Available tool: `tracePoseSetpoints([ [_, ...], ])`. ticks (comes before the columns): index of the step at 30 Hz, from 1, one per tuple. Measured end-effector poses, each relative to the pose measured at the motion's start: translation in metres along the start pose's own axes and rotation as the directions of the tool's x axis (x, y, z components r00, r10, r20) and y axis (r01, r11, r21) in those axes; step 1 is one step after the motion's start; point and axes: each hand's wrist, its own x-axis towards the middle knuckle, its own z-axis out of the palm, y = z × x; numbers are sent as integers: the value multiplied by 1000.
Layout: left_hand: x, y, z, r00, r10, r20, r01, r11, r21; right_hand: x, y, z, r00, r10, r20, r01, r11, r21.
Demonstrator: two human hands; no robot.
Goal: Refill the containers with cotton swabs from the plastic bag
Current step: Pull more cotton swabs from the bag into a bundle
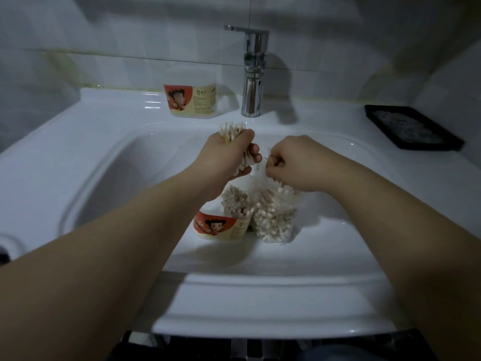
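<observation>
Bundle of cotton swabs (232,132) clamped in left hand (226,155), fingers curled tight round it; tips protrude above the fist and below it. Right hand (299,165) close alongside, fingers pinched on the gathered neck of the plastic bag (273,217); whether the two hands touch, cannot tell. Bag stands in the sink (104,165) basin, well filled with swabs, just beside the near container (221,227), on its right. That container is labelled and open, swabs upright inside, directly below the left hand. The far container (191,100), same label, sits on the sink ledge left of the faucet (252,74); contents not discernible. Count: containers 2, bag 1. One black tray (413,127) on the ledge, far right.
</observation>
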Motion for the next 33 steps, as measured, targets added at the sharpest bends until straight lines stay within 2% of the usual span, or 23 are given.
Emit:
tracePoseSetpoints([
  [3,1,-1,1,1000,28,-1,-28,999,23,0,6,-8,985,46,-163,-14,981,194],
  [5,0,-2,3,999,44,1,-44,998,33,-1,7,-10,969,95,-227,2,918,396],
  [7,-1,-3,4,999,42,33,-43,999,28,-2,5,-10,961,100,-257,46,861,507],
  [13,-4,0,2,986,35,162,-35,999,-3,4,2,-4,936,108,-335,95,839,535],
  [16,-6,0,2,973,37,227,-58,995,86,1,0,-6,945,69,-320,104,864,493],
  [20,-8,-2,5,977,46,207,-84,981,177,-2,-4,-5,962,41,-271,81,903,423],
  [22,-7,0,4,991,57,122,-81,976,204,-2,-3,-10,973,72,-218,33,897,441],
  [24,-5,3,2,997,72,14,-73,974,213,-6,-1,-15,993,77,-93,-30,904,426],
  [26,-3,4,0,994,93,-59,-81,980,180,-12,1,-19,999,5,41,-14,976,219],
  [28,-3,3,-1,992,97,-80,-86,988,128,-18,-2,-18,977,-49,208,42,998,39],
  [30,-4,3,1,996,75,-54,-72,996,55,-23,-4,-15,939,-57,340,76,996,-42],
  [33,-7,3,3,998,61,-3,-61,997,38,-21,-4,-7,931,-66,359,99,992,-75],
])
